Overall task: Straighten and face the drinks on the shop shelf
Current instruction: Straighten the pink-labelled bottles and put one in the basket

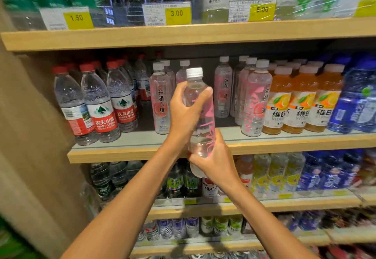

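A clear bottle with pink lettering and a white cap is held upright in front of the middle shelf. My left hand grips its upper body, thumb on the right side. My right hand grips its lower part. The bottle's pink side print faces me. More pink-labelled bottles stand on the shelf behind, with a gap in the front row between them and another pink bottle.
Red-capped water bottles stand left, orange vitamin drinks and blue bottles right. The upper shelf carries price tags. Lower shelves hold several more drinks. A tan side panel closes the left.
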### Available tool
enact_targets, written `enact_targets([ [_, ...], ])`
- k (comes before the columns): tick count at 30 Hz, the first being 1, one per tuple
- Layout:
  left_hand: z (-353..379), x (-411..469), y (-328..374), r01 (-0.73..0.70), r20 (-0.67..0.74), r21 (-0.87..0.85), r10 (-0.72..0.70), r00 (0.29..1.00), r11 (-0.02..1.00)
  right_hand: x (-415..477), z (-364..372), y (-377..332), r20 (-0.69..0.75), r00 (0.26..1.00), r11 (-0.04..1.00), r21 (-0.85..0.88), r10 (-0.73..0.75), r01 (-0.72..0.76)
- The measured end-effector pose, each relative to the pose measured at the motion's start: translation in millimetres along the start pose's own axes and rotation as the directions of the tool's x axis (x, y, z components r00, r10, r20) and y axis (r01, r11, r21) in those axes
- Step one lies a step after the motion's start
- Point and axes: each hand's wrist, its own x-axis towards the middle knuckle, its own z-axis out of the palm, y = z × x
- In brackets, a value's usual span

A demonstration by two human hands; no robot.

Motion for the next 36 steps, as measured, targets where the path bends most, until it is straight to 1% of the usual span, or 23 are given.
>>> enact_targets([
  [2,0,-2,2,-0.056,-0.030,0.022,0.057,0.998,0.998,-3,1,1,0.025,1.000,0.999,0.043,-0.011,0.010],
  [4,-3,-1,4,-0.047,-0.024,0.003,0.047,0.999,0.999,-4,-2,1,0.091,0.996,0.985,0.169,0.003,-0.019],
  [5,-5,1,6,0.006,-0.016,-0.035,-0.007,1.000,0.999,-3,-5,1,0.160,0.987,0.961,0.266,0.026,-0.068],
  [7,-10,6,9,0.193,0.044,-0.161,-0.188,0.981,0.968,0,-14,-1,0.353,0.932,0.871,0.429,0.082,-0.239],
  [8,-13,9,9,0.291,0.127,-0.241,-0.267,0.955,0.926,1,-18,-2,0.459,0.881,0.810,0.472,0.111,-0.348],
  [9,-16,12,10,0.380,0.241,-0.322,-0.314,0.919,0.867,2,-20,-1,0.563,0.818,0.747,0.493,0.118,-0.447],
  [10,-17,13,10,0.462,0.359,-0.391,-0.330,0.873,0.796,2,-22,0,0.652,0.753,0.690,0.504,0.090,-0.519],
  [11,-19,15,10,0.528,0.459,-0.445,-0.322,0.828,0.723,2,-24,0,0.717,0.696,0.643,0.514,0.041,-0.568],
  [12,-19,16,9,0.572,0.530,-0.487,-0.297,0.794,0.660,1,-23,-1,0.758,0.652,0.603,0.523,-0.007,-0.602],
  [13,-19,17,6,0.600,0.581,-0.521,-0.263,0.770,0.607,1,-22,-2,0.780,0.624,0.577,0.531,-0.046,-0.620],
  [14,-19,18,3,0.618,0.618,-0.544,-0.227,0.752,0.567,1,-20,-3,0.785,0.615,0.568,0.539,-0.073,-0.622],
  [16,-19,19,-2,0.636,0.655,-0.562,-0.185,0.733,0.529,1,-14,-7,0.761,0.646,0.594,0.551,-0.067,-0.587],
  [19,-21,19,-9,0.637,0.647,-0.545,-0.211,0.733,0.544,2,-9,-9,0.696,0.719,0.645,0.548,0.002,-0.532],
  [21,-24,20,-9,0.609,0.598,-0.514,-0.256,0.759,0.604,2,-9,-8,0.655,0.755,0.681,0.539,0.031,-0.496],
  [22,-25,20,-8,0.580,0.557,-0.468,-0.287,0.779,0.667,2,-10,-7,0.625,0.779,0.708,0.526,0.053,-0.470],
  [23,-27,21,-8,0.538,0.496,-0.389,-0.322,0.806,0.748,2,-11,-6,0.588,0.805,0.739,0.509,0.076,-0.441],
  [25,-31,22,-7,0.406,0.311,-0.152,-0.346,0.885,0.901,4,-14,-4,0.502,0.856,0.796,0.463,0.127,-0.390],
  [27,-31,20,-4,0.259,0.121,0.068,-0.265,0.956,0.964,6,-15,-1,0.396,0.903,0.861,0.388,0.168,-0.330],
  [28,-30,18,-2,0.180,0.077,0.142,-0.192,0.978,0.973,7,-15,0,0.338,0.925,0.895,0.338,0.173,-0.291],
  [30,-24,12,3,0.049,0.074,0.212,-0.066,0.995,0.976,7,-13,0,0.239,0.960,0.942,0.262,0.146,-0.209],
  [31,-20,10,4,0.013,0.083,0.233,-0.033,0.996,0.972,8,-11,1,0.199,0.971,0.953,0.244,0.134,-0.181],
  [34,-8,5,6,0.011,0.104,0.250,-0.039,0.994,0.968,8,-5,5,0.122,0.983,0.956,0.241,0.139,-0.165],
  [36,-4,5,5,0.023,0.136,0.242,-0.058,0.989,0.970,7,-2,6,0.130,0.980,0.952,0.246,0.152,-0.181],
])
